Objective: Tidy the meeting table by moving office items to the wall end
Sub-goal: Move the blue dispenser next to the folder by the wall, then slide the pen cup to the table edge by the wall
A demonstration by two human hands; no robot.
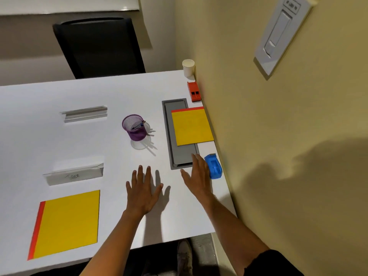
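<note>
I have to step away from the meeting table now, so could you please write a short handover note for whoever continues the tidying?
Left hand: open, flat over the white table, holding nothing.
Right hand: open, beside the blue tape dispenser, not gripping it.
Already at the wall end: white paper cup, orange stapler, one yellow notepad with red binding, the tape dispenser.
Left to move: purple mesh pen holder, second yellow notepad, two clear name stands.
</note>
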